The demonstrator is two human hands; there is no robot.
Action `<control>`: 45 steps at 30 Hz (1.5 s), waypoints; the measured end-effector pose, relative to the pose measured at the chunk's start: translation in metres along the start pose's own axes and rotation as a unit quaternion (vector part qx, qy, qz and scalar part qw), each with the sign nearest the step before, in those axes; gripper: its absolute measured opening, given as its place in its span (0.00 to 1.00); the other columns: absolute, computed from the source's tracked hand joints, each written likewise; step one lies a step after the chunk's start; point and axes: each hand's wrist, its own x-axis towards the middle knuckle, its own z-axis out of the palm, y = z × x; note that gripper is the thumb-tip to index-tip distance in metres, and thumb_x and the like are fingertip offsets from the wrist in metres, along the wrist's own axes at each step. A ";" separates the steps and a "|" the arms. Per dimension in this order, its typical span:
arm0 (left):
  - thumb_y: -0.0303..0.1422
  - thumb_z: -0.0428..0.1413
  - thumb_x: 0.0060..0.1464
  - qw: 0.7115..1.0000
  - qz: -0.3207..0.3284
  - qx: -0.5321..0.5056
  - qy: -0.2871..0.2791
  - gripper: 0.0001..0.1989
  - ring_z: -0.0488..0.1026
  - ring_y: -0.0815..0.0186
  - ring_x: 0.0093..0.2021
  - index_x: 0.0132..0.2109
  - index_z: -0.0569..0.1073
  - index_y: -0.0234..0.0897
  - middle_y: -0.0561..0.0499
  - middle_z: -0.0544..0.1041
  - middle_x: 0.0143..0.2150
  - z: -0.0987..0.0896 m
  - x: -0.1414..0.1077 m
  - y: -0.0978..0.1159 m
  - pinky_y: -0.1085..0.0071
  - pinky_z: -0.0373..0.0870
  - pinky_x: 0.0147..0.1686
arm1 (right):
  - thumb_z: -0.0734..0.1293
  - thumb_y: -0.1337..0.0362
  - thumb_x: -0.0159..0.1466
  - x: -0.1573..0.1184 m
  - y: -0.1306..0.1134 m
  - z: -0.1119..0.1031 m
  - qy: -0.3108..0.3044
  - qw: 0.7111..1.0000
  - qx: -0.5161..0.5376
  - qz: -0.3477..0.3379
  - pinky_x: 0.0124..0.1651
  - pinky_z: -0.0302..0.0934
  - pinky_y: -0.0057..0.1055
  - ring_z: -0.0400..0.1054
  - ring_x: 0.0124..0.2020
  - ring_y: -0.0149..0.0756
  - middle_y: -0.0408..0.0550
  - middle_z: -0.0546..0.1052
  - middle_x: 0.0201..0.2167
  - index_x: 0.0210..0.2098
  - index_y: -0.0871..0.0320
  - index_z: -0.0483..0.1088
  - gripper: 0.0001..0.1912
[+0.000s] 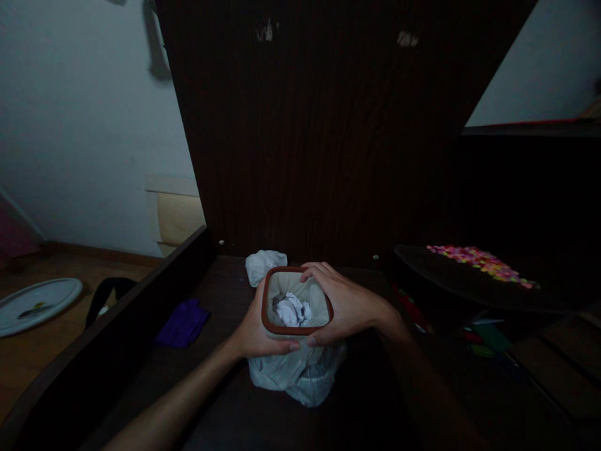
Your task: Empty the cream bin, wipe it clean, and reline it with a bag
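A small waste bin point(283, 330) with a brown squarish rim stands between my hands, its mouth facing me. Crumpled white paper point(292, 309) lies inside against a pale plastic liner point(278, 285). Wrapped round the bin's left side is my left hand point(259, 329), thumb along the front below the rim. My right hand point(344, 305) grips the right side, fingers over the far rim and thumb at the front. A thin whitish plastic bag point(300, 373) bunches below the bin on the near side. Behind it, to the left, sits a crumpled white plastic bag point(263, 266).
A folded purple cloth point(182, 322) lies on the dark wooden surface point(220, 401), left of the bin. A dark panel point(319, 138) rises behind. To the right, a rounded shelf point(422, 266) bears small colourful pieces point(483, 263). A raised side board point(117, 319) borders the left.
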 end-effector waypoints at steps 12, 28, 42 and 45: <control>0.47 0.73 0.37 1.000 0.003 0.006 0.007 0.61 0.64 0.37 0.66 0.71 0.50 0.40 0.34 0.64 0.66 0.000 -0.002 -0.003 0.32 0.58 0.66 | 0.81 0.50 0.41 0.001 0.000 -0.001 -0.003 1.000 -0.011 0.001 0.59 0.60 0.50 0.62 0.56 0.54 0.56 0.67 0.55 0.49 0.56 0.63 0.42; 0.45 0.74 0.35 1.000 0.017 -0.002 0.012 0.60 0.64 0.38 0.66 0.71 0.51 0.43 0.37 0.64 0.67 -0.001 -0.001 0.001 0.35 0.58 0.67 | 0.76 0.47 0.50 0.002 0.005 -0.018 -0.031 0.990 0.131 0.044 0.56 0.60 0.43 0.64 0.54 0.49 0.54 0.68 0.55 0.52 0.56 0.61 0.37; 0.43 0.75 0.34 1.000 0.009 -0.027 0.005 0.60 0.64 0.39 0.65 0.69 0.53 0.37 0.35 0.64 0.66 0.000 0.000 0.004 0.38 0.55 0.68 | 0.76 0.46 0.49 0.014 0.003 -0.036 -0.087 0.980 0.167 0.071 0.39 0.59 0.33 0.63 0.40 0.39 0.46 0.70 0.43 0.45 0.55 0.63 0.33; 0.43 0.74 0.35 0.999 0.013 -0.044 0.001 0.59 0.64 0.40 0.65 0.69 0.52 0.37 0.35 0.64 0.66 0.002 0.001 0.004 0.40 0.56 0.68 | 0.77 0.47 0.48 0.017 0.004 -0.038 -0.093 0.977 0.177 0.076 0.37 0.57 0.31 0.62 0.38 0.37 0.45 0.70 0.41 0.44 0.55 0.63 0.32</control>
